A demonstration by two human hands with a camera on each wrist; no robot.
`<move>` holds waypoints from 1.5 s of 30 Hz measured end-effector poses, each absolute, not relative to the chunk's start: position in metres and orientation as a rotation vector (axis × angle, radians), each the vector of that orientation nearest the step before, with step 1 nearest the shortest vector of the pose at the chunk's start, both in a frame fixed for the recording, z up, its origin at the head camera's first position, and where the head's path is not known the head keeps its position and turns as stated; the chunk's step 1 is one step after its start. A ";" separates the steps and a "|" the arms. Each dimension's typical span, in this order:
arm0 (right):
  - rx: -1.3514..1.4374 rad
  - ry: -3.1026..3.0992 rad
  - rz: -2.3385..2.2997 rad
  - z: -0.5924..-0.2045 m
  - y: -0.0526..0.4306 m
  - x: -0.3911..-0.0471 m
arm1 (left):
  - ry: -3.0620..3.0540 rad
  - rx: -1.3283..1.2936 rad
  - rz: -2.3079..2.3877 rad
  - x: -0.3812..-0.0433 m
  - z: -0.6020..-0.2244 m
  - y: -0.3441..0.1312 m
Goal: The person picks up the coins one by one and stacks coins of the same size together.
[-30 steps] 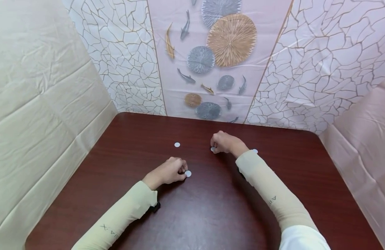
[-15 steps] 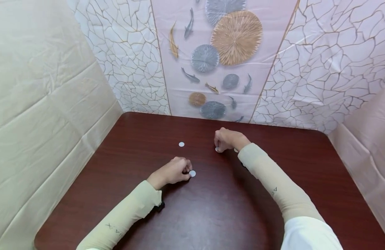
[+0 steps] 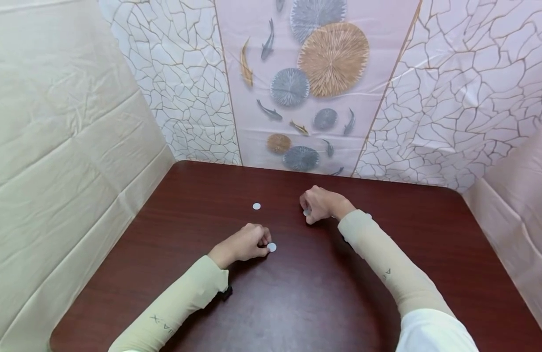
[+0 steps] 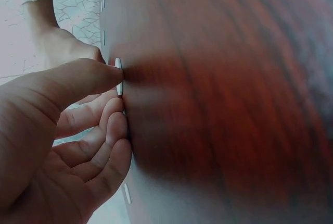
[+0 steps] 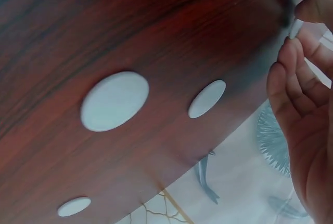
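Note:
In the head view, my left hand (image 3: pixel 244 243) is at mid-table, its thumb and curled fingers at the edge of a flat, round white disc (image 3: pixel 272 247). The left wrist view has that disc (image 4: pixel 119 73) on edge between thumb and fingers, at the tabletop. Farther back and to the right, my right hand (image 3: pixel 326 203) pinches a second white disc (image 3: pixel 307 212), partly covered by the fingers. The right wrist view has this disc (image 5: pixel 295 28) between thumb and fingertips. Another white disc (image 3: pixel 256 206) lies flat beyond my left hand.
The dark red-brown table (image 3: pixel 200 195) bears more white discs. The right wrist view has a large-looking disc (image 5: pixel 115 101), a narrower one (image 5: pixel 207 99) and a small-looking one (image 5: pixel 74 207). A patterned cloth (image 3: pixel 297 98) hangs at the table's back edge, with pale cloth (image 3: pixel 77 171) at the left.
The head view has shifted a little. My right thumb has come down and toward me, leaving its disc more in sight. My left hand stays at its disc.

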State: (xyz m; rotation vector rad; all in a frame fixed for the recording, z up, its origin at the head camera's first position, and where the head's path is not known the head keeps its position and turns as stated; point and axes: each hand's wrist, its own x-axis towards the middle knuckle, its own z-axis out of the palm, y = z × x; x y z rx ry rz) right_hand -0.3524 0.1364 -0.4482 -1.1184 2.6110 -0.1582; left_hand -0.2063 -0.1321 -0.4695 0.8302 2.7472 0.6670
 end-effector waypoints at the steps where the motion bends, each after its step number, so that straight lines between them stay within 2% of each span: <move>1: -1.119 2.614 -0.185 -0.449 0.139 -0.352 | 2.747 0.835 0.667 -0.206 -0.470 -0.132; 12: -1.190 2.647 -0.345 -0.440 0.148 -0.340 | 2.743 0.840 0.662 -0.206 -0.469 -0.133; 22: -1.268 2.612 -0.372 -0.426 0.147 -0.314 | 2.721 0.817 0.697 -0.205 -0.469 -0.132; 45: -1.403 2.506 -0.421 -0.434 0.112 -0.275 | 2.734 0.828 0.700 -0.206 -0.469 -0.131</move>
